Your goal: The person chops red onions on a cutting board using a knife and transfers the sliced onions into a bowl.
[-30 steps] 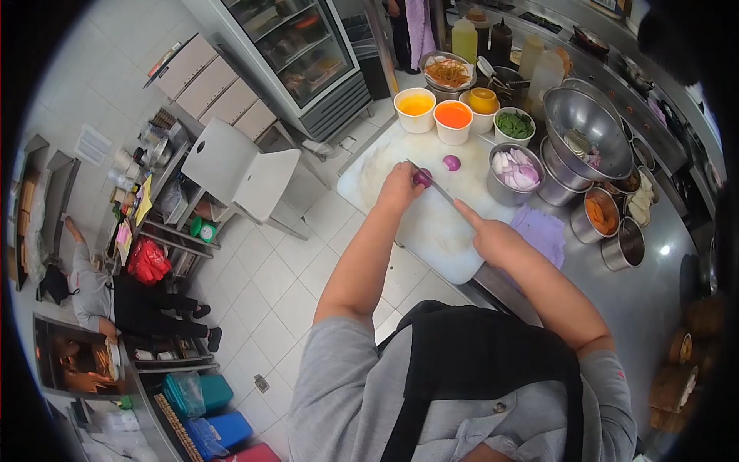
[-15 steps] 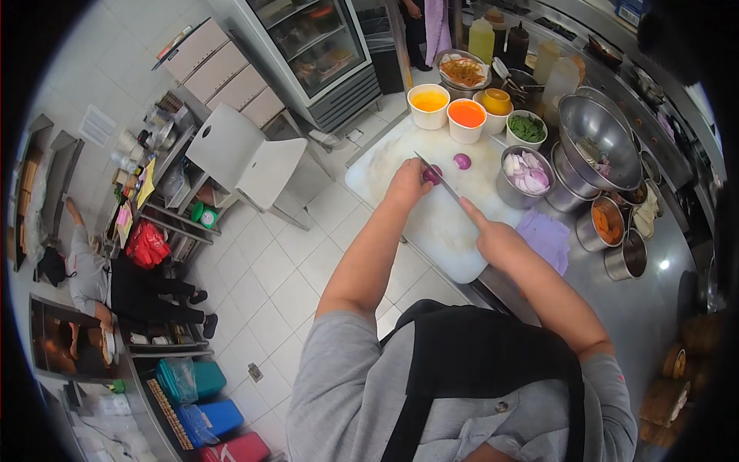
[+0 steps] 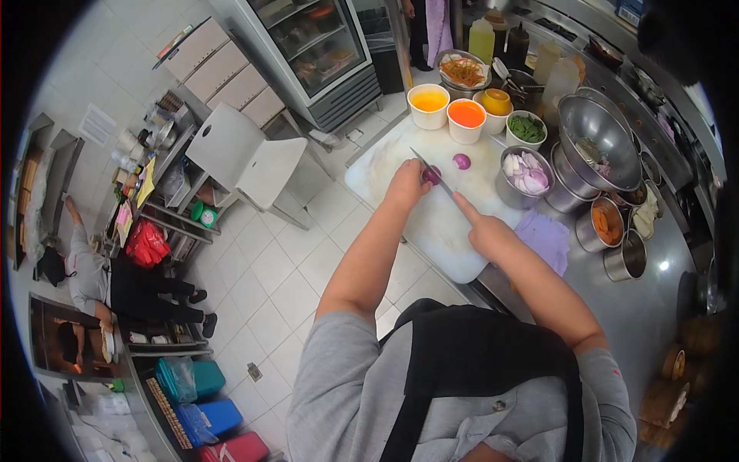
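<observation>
My left hand (image 3: 408, 185) is closed on a small purple onion (image 3: 432, 176) on the white cutting board (image 3: 450, 239). My right hand (image 3: 493, 237) grips a knife (image 3: 445, 182), index finger stretched along it. Its blade lies across the onion, close to my left fingertips, and the tip points to the far left. How deep the edge sits in the onion I cannot tell. Another purple onion piece (image 3: 462, 161) rests on the board just beyond. Right of the board stands a metal pot of cut onion (image 3: 526, 172).
White tubs of yellow sauce (image 3: 429, 99) and orange sauce (image 3: 466, 114), and a tub of green leaves (image 3: 526, 128), line the board's far edge. Metal bowls (image 3: 596, 131) and a purple cloth (image 3: 545, 241) lie to the right. A chair (image 3: 246, 158) and a co-worker (image 3: 92, 273) are at left.
My right hand and the knife have slid slightly forward and left across the onion. My left hand stays on the onion nearly unmoved.
</observation>
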Available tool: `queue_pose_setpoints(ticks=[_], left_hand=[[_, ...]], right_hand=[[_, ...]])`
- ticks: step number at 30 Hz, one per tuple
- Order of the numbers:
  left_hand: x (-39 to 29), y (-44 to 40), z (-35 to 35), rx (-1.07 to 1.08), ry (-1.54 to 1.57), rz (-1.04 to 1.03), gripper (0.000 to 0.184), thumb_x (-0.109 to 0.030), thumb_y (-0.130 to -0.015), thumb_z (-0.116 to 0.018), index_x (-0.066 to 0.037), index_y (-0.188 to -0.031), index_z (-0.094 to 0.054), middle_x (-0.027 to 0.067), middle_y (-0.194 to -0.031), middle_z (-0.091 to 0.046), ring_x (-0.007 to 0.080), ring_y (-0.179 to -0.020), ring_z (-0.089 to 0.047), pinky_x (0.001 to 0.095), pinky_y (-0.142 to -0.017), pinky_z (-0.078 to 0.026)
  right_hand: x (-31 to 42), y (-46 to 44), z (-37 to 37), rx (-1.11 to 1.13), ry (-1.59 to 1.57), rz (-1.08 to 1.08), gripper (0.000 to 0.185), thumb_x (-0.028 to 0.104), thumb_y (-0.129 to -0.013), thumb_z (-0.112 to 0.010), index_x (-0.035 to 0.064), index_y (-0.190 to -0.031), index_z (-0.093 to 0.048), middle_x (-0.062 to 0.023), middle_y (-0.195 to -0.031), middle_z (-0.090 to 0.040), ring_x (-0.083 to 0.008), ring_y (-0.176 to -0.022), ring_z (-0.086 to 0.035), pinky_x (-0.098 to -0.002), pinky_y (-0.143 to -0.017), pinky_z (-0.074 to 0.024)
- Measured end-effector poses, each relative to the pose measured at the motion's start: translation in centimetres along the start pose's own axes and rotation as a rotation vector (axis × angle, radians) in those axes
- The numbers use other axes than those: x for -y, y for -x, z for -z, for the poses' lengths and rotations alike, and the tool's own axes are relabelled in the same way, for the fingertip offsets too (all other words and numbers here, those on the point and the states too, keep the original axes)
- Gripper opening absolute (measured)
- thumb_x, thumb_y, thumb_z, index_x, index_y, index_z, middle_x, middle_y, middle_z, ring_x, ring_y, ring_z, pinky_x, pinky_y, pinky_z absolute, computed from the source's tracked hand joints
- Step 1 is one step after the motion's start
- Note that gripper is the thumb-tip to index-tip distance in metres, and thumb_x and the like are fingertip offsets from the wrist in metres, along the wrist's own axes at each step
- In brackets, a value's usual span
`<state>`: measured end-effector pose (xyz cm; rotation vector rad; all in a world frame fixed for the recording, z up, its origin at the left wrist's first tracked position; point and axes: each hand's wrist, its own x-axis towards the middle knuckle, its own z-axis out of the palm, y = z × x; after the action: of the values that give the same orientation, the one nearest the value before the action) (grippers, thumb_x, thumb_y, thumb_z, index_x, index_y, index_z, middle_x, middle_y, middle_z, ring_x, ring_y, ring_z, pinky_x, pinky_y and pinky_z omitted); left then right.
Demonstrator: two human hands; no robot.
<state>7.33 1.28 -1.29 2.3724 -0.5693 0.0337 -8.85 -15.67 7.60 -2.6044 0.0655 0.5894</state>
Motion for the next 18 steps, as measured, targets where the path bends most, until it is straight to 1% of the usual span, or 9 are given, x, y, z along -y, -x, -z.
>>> queue_pose_setpoints(ticks=[1, 3, 7, 9, 11, 13, 16, 18], left_hand=[[0.3, 0.1, -0.1, -0.018, -0.004, -0.014, 0.039, -0.011, -0.07, -0.079, 0.0, -0.1, -0.056, 0.0174, -0.097, -0.06, 0.0323, -0.086, -0.062, 0.0395, -0.077, -0.05], [0.4, 0.3, -0.2, -0.019, -0.007, -0.003, 0.039, -0.011, -0.07, -0.079, 0.0, -0.1, -0.056, 0.0175, -0.097, -0.06, 0.0324, -0.086, -0.062, 0.0395, -0.077, -0.051], [0.3, 0.2, -0.2, -0.033, -0.013, -0.035, 0.037, -0.01, -0.07, -0.078, 0.0, -0.099, -0.057, 0.0178, -0.098, -0.06, 0.0328, -0.087, -0.063, 0.0394, -0.078, -0.051], [0.5, 0.0, -0.2, -0.015, -0.028, -0.037, 0.037, -0.01, -0.071, -0.078, 0.0, -0.1, -0.057, 0.0178, -0.099, -0.06, 0.033, -0.087, -0.063, 0.0395, -0.078, -0.051], [0.4, 0.2, -0.3, 0.006, -0.041, -0.046, 0.037, -0.01, -0.071, -0.077, 0.0, -0.1, -0.057, 0.0178, -0.099, -0.06, 0.0332, -0.087, -0.063, 0.0396, -0.078, -0.051], [0.0, 0.1, 0.0, 0.002, -0.022, -0.023, 0.039, -0.007, -0.067, -0.078, 0.0, -0.1, -0.058, 0.0202, -0.102, -0.061, 0.0368, -0.095, -0.061, 0.042, -0.083, -0.051], [-0.3, 0.4, 0.3, 0.0, -0.001, -0.013, 0.039, -0.007, -0.067, -0.078, 0.0, -0.1, -0.058, 0.0205, -0.102, -0.061, 0.037, -0.095, -0.061, 0.0421, -0.083, -0.051], [-0.2, 0.3, 0.2, -0.003, -0.006, -0.02, 0.039, -0.007, -0.067, -0.078, 0.001, -0.1, -0.058, 0.0205, -0.102, -0.061, 0.0369, -0.095, -0.061, 0.042, -0.083, -0.051]], right_hand=[[-0.3, 0.3, -0.4, 0.01, 0.005, 0.001, 0.085, 0.0, -0.083, -0.044, 0.0341, -0.154, -0.012, -0.0268, -0.092, -0.065, -0.0379, -0.083, -0.065, -0.0464, -0.078, -0.05], [-0.9, 0.6, -0.7, -0.041, 0.036, 0.056, 0.083, 0.002, -0.085, -0.044, 0.035, -0.153, -0.011, -0.0277, -0.086, -0.063, -0.0381, -0.078, -0.064, -0.0472, -0.076, -0.0498], [-0.9, 0.3, -0.5, -0.028, 0.049, 0.047, 0.083, 0.002, -0.085, -0.045, 0.0348, -0.154, -0.011, -0.0277, -0.086, -0.063, -0.0386, -0.078, -0.064, -0.0473, -0.075, -0.0497], [-0.4, 0.1, -0.3, -0.01, 0.051, 0.025, 0.086, -0.001, -0.081, -0.044, 0.0327, -0.154, -0.013, -0.0255, -0.091, -0.065, -0.038, -0.082, -0.065, -0.0468, -0.077, -0.0501], [-0.9, -2.0, -1.4, -0.016, 0.035, 0.026, 0.085, 0.0, -0.083, -0.044, 0.0342, -0.154, -0.011, -0.0266, -0.09, -0.065, -0.0382, -0.082, -0.065, -0.0467, -0.077, -0.0502], [-1.3, -3.6, -2.0, -0.035, 0.03, 0.033, 0.085, 0.001, -0.084, -0.045, 0.0358, -0.154, -0.01, -0.0277, -0.09, -0.064, -0.0385, -0.082, -0.065, -0.0466, -0.076, -0.0502], [-0.7, -3.8, -2.1, -0.089, 0.056, 0.087, 0.086, 0.001, -0.083, -0.045, 0.0359, -0.154, -0.01, -0.0281, -0.091, -0.065, -0.0384, -0.083, -0.065, -0.047, -0.076, -0.0503], [-0.3, -2.9, -1.7, -0.037, 0.056, 0.02, 0.087, -0.001, -0.082, -0.044, 0.0357, -0.154, -0.011, -0.0242, -0.095, -0.066, -0.0362, -0.085, -0.066, -0.0459, -0.079, -0.0507]])
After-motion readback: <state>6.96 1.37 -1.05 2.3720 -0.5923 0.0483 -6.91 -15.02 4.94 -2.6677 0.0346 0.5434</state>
